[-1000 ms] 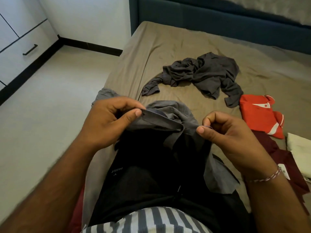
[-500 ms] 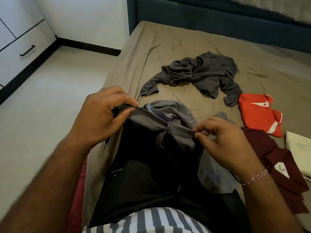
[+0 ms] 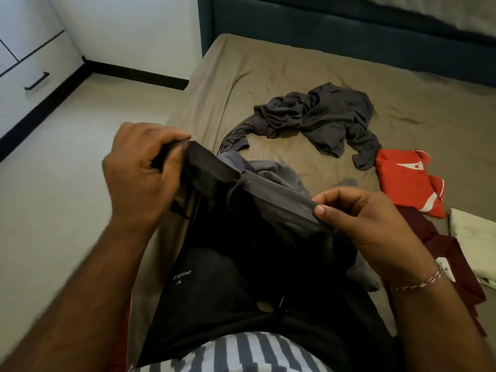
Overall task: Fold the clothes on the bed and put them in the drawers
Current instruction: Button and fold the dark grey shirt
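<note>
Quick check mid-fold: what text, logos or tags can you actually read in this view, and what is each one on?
Black garment: small pale print with a little mark beside it, seen upside down, looks like "DAZZLE" but too blurred to be sure.
Maroon shirt: white tag with dark print, too small to read.
Red shirt: white emblem, no letters readable.
Nothing else carries readable text.

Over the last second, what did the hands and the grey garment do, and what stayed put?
Both hands kept their pinch on the grey garment. The left hand and right hand drew apart, stretching its edge taut into a straighter band, with the left end now higher than the right. The crumpled dark shirt, red shirt and maroon shirt lie as before on the bed.
</note>
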`<act>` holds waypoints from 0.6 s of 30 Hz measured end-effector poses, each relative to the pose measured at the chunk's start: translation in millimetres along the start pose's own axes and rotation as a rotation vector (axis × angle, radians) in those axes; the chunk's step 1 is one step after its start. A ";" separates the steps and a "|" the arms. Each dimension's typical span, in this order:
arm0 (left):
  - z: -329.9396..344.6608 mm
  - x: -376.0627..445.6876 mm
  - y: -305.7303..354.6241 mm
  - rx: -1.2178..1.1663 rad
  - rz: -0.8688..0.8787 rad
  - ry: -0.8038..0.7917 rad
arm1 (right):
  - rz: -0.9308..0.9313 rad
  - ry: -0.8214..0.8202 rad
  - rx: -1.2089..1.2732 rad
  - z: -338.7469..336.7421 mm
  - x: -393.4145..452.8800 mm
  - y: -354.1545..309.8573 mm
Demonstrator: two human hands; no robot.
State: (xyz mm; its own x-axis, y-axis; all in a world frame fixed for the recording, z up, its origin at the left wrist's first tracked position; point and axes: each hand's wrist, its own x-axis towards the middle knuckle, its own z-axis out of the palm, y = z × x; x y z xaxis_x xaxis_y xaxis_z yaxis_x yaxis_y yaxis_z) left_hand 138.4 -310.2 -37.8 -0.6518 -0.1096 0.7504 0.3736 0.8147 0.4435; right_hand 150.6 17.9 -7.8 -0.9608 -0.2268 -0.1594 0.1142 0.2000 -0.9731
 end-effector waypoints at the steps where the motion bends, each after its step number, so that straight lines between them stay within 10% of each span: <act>1: 0.8 -0.4 0.0 -0.042 -0.013 0.046 | 0.000 -0.007 0.018 0.7 -2.0 -1.3; 6: 5.1 3.6 21.1 -0.334 0.033 0.132 | -0.010 -0.003 0.201 3.5 -12.5 -18.9; 18: 16.0 -0.9 103.9 -0.586 0.325 -0.206 | -0.084 0.022 0.308 19.5 -28.6 -57.1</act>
State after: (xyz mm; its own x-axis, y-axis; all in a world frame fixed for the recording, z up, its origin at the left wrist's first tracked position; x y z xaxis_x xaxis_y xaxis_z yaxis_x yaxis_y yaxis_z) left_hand 167.2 -216.3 -0.2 -0.5373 0.2450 0.8070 0.8271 0.3401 0.4475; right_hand 176.5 -5.7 49.0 -0.9749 -0.2095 -0.0759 0.1021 -0.1170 -0.9879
